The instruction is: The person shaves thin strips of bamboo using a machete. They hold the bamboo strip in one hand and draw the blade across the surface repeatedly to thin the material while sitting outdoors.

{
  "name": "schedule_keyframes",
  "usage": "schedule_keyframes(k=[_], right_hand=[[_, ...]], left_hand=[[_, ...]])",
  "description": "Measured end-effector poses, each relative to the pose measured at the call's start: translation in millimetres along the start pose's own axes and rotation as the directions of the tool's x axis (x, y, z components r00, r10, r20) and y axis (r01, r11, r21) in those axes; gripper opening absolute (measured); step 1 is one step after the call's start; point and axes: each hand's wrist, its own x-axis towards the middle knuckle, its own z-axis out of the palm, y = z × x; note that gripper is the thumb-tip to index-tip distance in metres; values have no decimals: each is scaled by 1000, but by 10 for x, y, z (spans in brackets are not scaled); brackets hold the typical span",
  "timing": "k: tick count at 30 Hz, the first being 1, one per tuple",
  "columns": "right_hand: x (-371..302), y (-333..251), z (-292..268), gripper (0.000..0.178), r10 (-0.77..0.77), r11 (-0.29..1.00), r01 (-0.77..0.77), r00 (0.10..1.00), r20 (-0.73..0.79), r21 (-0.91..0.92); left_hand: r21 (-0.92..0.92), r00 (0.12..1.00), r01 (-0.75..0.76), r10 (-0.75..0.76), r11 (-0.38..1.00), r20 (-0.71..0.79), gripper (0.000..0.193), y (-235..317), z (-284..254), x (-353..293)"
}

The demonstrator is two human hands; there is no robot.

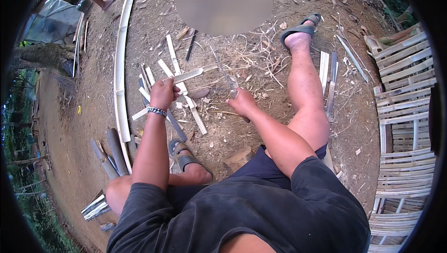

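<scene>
My left hand (pixel 164 94) is closed round one end of a split bamboo strip (pixel 190 74), which points away to the right above the ground. In my right hand (pixel 242 102) is the handle of a long, narrow-bladed knife (pixel 220 64). Its blade slants up and to the left, near the strip's far end; whether the two touch I cannot tell. Under and beside my left hand, several more bamboo strips (pixel 194 113) lie crossed on the dirt. Pale shavings and chips surround them.
A long split bamboo length (pixel 120 66) lies along the left, with dark bamboo pieces (pixel 116 150) by my left knee. Curled fibres (pixel 260 55) litter the ground ahead. Slatted bamboo panels (pixel 402 108) stand at the right. Another person's foot (pixel 109 3) shows at the far left.
</scene>
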Motion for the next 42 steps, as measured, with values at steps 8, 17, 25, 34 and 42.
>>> schedule_keyframes(k=[8, 17, 25, 34, 42], right_hand=[[-91, -341, 9, 54, -171, 982, 169, 985, 24, 82], [-324, -816, 153, 40, -218, 976, 218, 973, 81, 3], [-20, -664, 169, 38, -233, 971, 236, 968, 94, -25], [-156, -829, 45, 42, -133, 991, 130, 968, 215, 28], [-88, -616, 135, 47, -119, 986, 140, 972, 202, -93]], left_hand=[[561, 950, -289, 306, 776, 66, 41, 88, -10, -80], [702, 915, -335, 395, 628, 83, 38, 273, 267, -450], [686, 922, -321, 381, 653, 68, 36, 277, 347, -484], [657, 929, -296, 368, 693, 31, 39, 282, 245, -401], [641, 940, -278, 340, 715, 28, 40, 337, 327, -401]])
